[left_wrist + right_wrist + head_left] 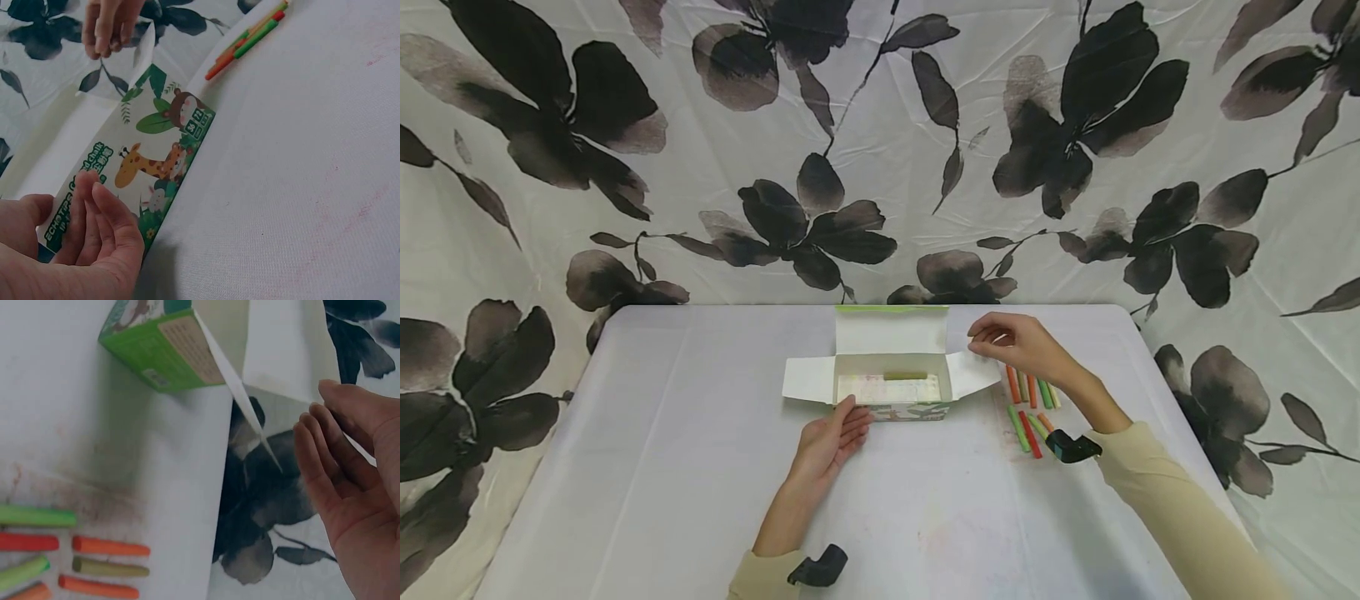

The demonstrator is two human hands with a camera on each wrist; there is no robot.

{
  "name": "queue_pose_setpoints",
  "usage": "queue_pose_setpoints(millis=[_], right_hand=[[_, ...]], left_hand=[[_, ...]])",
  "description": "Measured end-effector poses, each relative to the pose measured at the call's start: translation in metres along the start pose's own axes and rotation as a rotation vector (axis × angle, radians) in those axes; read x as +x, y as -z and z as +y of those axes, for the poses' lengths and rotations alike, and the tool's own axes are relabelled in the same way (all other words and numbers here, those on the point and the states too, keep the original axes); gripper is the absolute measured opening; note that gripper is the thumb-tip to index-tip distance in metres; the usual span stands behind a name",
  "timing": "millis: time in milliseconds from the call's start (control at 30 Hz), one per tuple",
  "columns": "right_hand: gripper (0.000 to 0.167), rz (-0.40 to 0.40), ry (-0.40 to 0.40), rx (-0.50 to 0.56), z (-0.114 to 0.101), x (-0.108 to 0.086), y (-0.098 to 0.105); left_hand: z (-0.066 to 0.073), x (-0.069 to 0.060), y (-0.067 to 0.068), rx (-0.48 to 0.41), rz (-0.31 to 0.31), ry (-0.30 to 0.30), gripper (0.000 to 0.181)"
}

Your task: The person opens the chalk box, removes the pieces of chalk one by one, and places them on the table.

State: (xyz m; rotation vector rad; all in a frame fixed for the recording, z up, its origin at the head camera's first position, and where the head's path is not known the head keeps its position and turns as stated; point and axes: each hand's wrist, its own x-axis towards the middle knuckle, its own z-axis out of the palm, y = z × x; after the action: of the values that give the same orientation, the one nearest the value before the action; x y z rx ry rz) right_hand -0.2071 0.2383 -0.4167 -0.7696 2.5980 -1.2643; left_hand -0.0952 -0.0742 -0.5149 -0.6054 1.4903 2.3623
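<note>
A cardboard box printed with animals (147,159), with the word chalk on its front, stands with its lid (891,332) raised and side flaps spread. Inside, an olive chalk stick (906,376) lies over a pale patterned surface. My left hand (827,442) holds the front left of the box, thumb at the top edge and fingers against the front wall. Above the right flap (973,372) hovers my right hand (1022,343), its fingers loosely bent with nothing between them. Chalk sticks in orange, green and red (112,545) lie right of the box.
The white-covered table (685,467) reaches its back edge just behind the box. Beyond it hangs a white cloth with dark flowers (808,221). Faint reddish chalk marks (319,219) show on the table cover.
</note>
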Motion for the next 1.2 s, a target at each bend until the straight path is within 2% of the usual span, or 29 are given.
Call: queue_pose_setpoints(millis=[400,767,1033,1133,1200], right_hand=[[0.022,-0.095,0.08,0.042,-0.003,0.025,-0.037],[0.027,-0.211,0.062,0.072,-0.004,0.036,-0.069],[0.026,-0.294,0.142,0.042,-0.003,0.044,-0.09],[0.024,-0.331,0.23,0.002,0.009,0.048,-0.099],[0.022,-0.35,0.273,-0.04,0.01,0.051,-0.103]], left_hand=[[0.001,-0.001,0.0,-0.005,-0.003,0.0,0.048],[0.001,-0.001,0.0,0.0,-0.017,-0.005,0.05],[0.001,-0.002,0.0,0.005,-0.012,-0.006,0.051],[0.001,-0.002,0.0,0.009,-0.019,-0.006,0.051],[0.002,-0.003,0.001,0.014,-0.023,-0.008,0.051]])
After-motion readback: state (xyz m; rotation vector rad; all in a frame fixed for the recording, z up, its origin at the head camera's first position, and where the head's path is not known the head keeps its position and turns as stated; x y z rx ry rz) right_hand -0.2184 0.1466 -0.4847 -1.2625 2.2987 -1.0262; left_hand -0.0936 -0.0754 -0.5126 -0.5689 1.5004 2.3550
